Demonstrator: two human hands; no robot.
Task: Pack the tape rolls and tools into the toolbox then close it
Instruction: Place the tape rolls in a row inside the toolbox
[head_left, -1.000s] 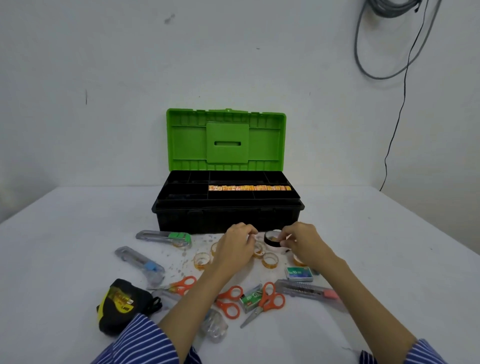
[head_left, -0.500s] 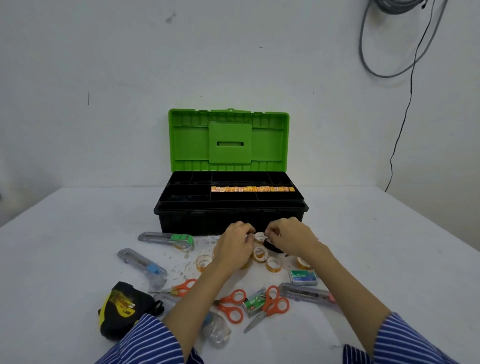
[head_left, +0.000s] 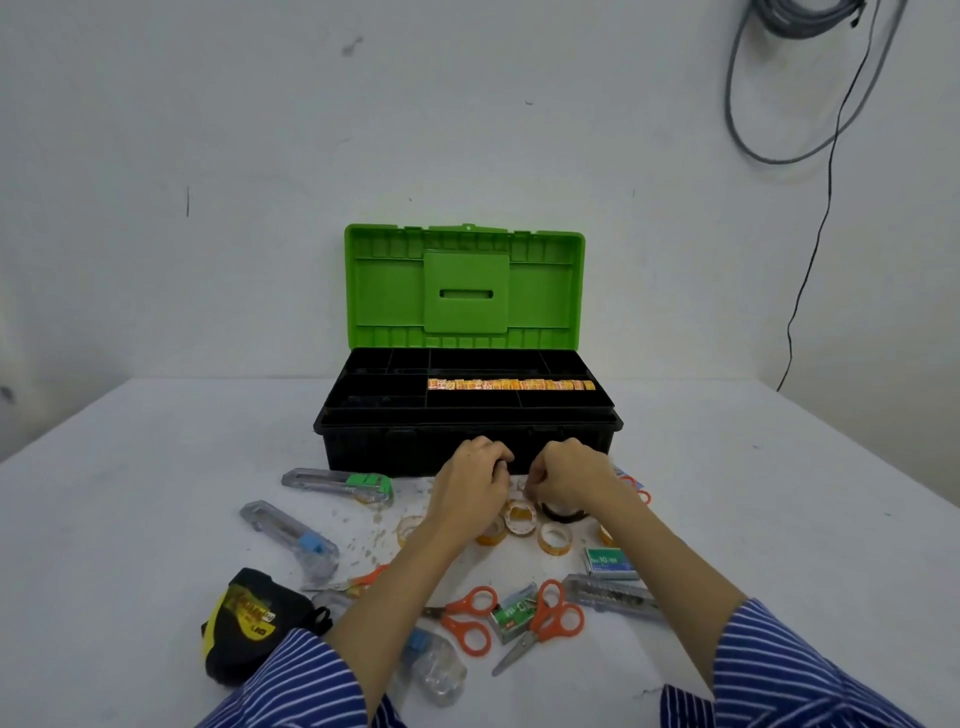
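Curled fingers mark both hands, which sit knuckles-up close together just in front of the toolbox (head_left: 467, 441). From this angle I cannot tell what, if anything, the left hand (head_left: 475, 486) holds; its fingertips are tucked under and hidden. The right hand (head_left: 569, 475) is bent the same way above a black tape roll (head_left: 563, 514), and whether it pinches the roll or only hovers over it cannot be made out.

Small clear tape rolls lie on the white table (head_left: 156, 493) right under and between the wrists: one (head_left: 521, 514) stands between the hands, another (head_left: 553, 539) lies nearer the right forearm, and one (head_left: 408, 527) shows left of the left wrist.

Behind them, the toolbox stands open, its green lid (head_left: 465, 288) upright and its black tray divided into compartments. A row of orange-yellow packets (head_left: 511, 385) fills one long compartment on the right side.

Left of the hands lie a utility knife with a green slider (head_left: 340, 482) and another with a blue slider (head_left: 291, 540). A black and yellow tape measure (head_left: 249, 623) sits near the left sleeve (head_left: 291, 680). Between the forearms are orange-handled scissors (head_left: 545, 621), a second pair (head_left: 465, 621), and a green staple box (head_left: 511, 616). Another staple box (head_left: 608, 561) and a grey utility knife (head_left: 610, 597) lie by the right forearm.
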